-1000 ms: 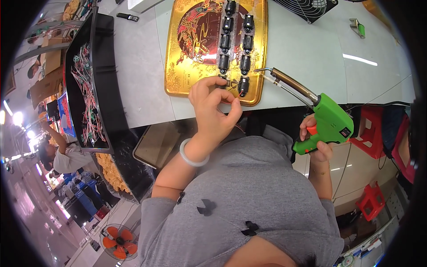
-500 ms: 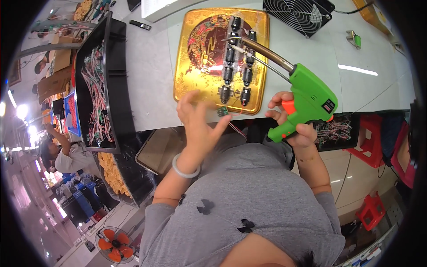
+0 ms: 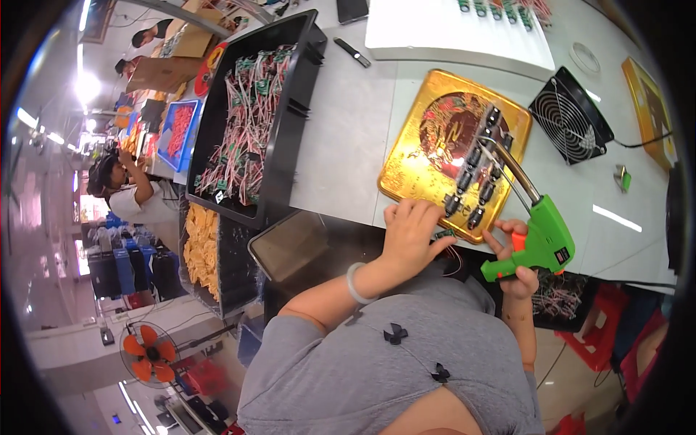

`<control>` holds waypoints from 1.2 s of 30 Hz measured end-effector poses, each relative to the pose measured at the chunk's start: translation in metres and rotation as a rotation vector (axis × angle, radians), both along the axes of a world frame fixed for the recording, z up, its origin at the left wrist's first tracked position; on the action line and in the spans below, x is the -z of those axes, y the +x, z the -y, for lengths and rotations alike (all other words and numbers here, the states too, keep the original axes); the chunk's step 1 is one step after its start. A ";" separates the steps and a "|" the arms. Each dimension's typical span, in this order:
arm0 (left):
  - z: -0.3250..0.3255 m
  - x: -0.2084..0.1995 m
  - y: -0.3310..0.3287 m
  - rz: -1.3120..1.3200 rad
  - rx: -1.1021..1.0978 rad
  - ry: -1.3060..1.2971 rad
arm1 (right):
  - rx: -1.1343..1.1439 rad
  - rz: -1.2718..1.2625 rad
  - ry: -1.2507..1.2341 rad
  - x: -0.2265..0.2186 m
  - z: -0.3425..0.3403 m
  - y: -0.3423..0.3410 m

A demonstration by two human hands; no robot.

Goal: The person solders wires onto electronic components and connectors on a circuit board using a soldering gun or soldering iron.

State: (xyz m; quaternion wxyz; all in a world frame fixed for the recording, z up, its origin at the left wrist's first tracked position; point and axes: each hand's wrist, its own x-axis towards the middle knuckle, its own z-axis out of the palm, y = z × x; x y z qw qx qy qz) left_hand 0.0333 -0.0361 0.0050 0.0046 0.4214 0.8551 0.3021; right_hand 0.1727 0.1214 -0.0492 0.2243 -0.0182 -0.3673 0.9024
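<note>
My right hand (image 3: 519,284) grips the handle of a green soldering gun (image 3: 549,233) with an orange trigger. Its metal barrel points up and left, over two rows of small black components (image 3: 469,176) in clear strips. These lie on a golden tin tray (image 3: 403,170) with a dark red round picture. My left hand (image 3: 413,235) is at the tray's near edge, fingers bent, with its thumb against a small green circuit board (image 3: 444,234). Thin wires hang from the board. The contact on its underside is hidden.
A black bin (image 3: 279,156) of wired boards stands left. White foam (image 3: 464,45) with several green parts is at the back. A black square fan (image 3: 573,116) is at the right, near a small green-and-metal piece (image 3: 622,178). A person (image 3: 134,185) sits far left.
My view has swung left, so the table's things sit further right and lower. My left fingers have settled at the tray's near edge. The right hand keeps its hold on the soldering gun.
</note>
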 end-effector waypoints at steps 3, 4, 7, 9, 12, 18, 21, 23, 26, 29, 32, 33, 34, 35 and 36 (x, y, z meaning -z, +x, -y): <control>0.002 0.005 0.000 0.005 0.044 -0.013 | 0.015 0.019 -0.014 -0.003 -0.001 0.000; 0.001 0.005 0.002 0.050 0.072 -0.011 | 0.025 0.031 -0.008 -0.004 -0.001 0.002; 0.002 0.005 -0.005 0.123 0.101 0.004 | 0.011 0.060 0.003 -0.005 -0.002 -0.001; 0.002 0.004 -0.005 0.174 0.076 0.002 | 0.015 0.072 -0.027 -0.006 -0.003 -0.004; -0.001 -0.009 -0.005 0.471 0.017 0.130 | 0.016 0.067 -0.039 -0.006 -0.007 -0.008; -0.006 -0.019 -0.006 0.918 0.028 0.756 | 0.021 0.044 -0.004 -0.008 -0.001 -0.007; 0.007 -0.035 -0.027 1.043 0.120 0.855 | 0.016 0.041 -0.045 0.001 0.003 -0.006; 0.028 -0.062 -0.044 1.119 0.207 0.916 | 0.027 0.042 -0.043 0.001 0.006 -0.004; 0.058 -0.114 -0.093 0.952 0.208 0.996 | 0.069 0.035 -0.033 -0.001 0.005 0.003; 0.092 -0.173 -0.156 0.771 0.122 1.024 | 0.079 0.070 0.025 -0.009 0.007 0.000; 0.132 -0.194 -0.242 0.724 -0.007 0.947 | 0.103 0.106 0.039 -0.013 0.010 -0.003; 0.140 -0.195 -0.267 0.706 -0.079 0.891 | 0.100 0.110 0.049 -0.013 0.009 -0.003; 0.149 -0.190 -0.297 0.705 -0.075 0.883 | 0.103 0.116 0.059 -0.013 0.009 -0.004; 0.159 -0.182 -0.328 0.761 -0.137 0.798 | 0.114 0.126 0.055 -0.016 0.010 -0.004; 0.169 -0.174 -0.355 0.813 -0.197 0.712 | 0.123 0.123 0.049 -0.017 0.011 -0.005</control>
